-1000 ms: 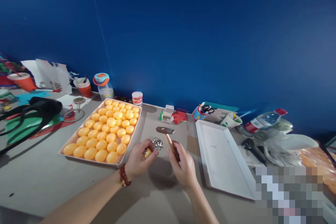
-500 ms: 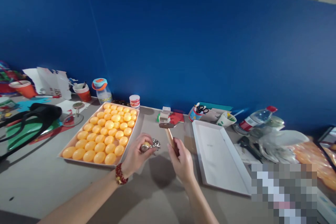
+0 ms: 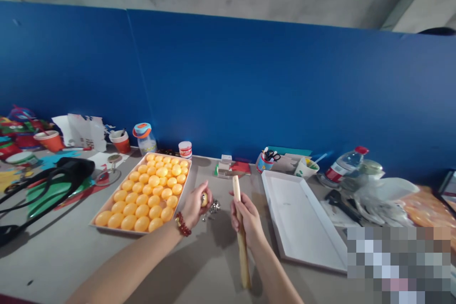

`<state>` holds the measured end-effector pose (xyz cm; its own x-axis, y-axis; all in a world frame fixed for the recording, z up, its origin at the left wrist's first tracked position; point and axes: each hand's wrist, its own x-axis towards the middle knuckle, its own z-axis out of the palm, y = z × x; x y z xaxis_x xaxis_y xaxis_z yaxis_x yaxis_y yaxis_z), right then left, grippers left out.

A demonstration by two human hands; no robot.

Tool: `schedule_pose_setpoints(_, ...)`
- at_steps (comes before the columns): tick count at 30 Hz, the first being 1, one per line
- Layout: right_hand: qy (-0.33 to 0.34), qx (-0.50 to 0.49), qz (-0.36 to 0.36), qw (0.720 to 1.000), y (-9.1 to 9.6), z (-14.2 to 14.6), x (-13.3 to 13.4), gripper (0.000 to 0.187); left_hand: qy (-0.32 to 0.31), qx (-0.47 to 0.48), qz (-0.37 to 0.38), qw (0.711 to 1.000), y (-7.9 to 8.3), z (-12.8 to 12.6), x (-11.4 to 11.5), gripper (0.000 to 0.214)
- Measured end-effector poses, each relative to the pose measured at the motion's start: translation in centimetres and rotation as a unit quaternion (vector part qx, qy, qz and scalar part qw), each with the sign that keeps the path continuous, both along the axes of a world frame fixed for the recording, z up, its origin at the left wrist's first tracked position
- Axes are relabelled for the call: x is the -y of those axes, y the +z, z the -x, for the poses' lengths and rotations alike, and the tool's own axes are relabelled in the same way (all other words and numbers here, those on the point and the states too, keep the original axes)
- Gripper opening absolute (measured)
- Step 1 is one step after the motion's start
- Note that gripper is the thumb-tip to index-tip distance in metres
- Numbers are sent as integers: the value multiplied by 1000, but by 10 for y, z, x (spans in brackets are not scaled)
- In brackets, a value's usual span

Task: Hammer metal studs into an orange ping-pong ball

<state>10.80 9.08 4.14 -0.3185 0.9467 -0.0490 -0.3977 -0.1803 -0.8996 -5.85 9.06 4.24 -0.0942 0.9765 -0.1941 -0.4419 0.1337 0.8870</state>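
My left hand (image 3: pixel 198 204) is closed around a small, shiny, gold-toned round thing (image 3: pixel 204 199), mostly hidden by the fingers. Just beyond it on the table is a little heap of small silvery metal pieces (image 3: pixel 214 206), too small to name. The fingers of my right hand (image 3: pixel 245 216) wrap the pale wooden handle of a hammer (image 3: pixel 242 251). It stands nearly upright in view, reaching above and below the hand; its dark head cannot be made out now. A tray of orange balls (image 3: pixel 185 185) lies to the left of my left hand.
A shallow white tray (image 3: pixel 302 218) lies to the right. At the back are a small white box (image 3: pixel 225 161), a pen cup (image 3: pixel 264 164), a jar (image 3: pixel 185 149) and a bottle (image 3: pixel 347 164). Black straps (image 3: pixel 71 173) and orange cups (image 3: pixel 120 142) occupy the left side.
The view has tilted upward. My right hand has turned the hammer so its long handle shows and its head no longer does. My left hand has rotated, covering more of the round thing.
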Motion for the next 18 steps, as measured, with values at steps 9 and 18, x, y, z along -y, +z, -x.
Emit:
schedule_pose_setpoints(9, 39, -82, 47, 995, -40, 6, -13, 30, 40, 25, -3, 999, -31, 3, -1, 43)
schedule_pose_setpoints(18, 66, -78, 68, 992, -49, 4, -18, 34, 6, 105, -35, 994, -32, 7, 10, 34)
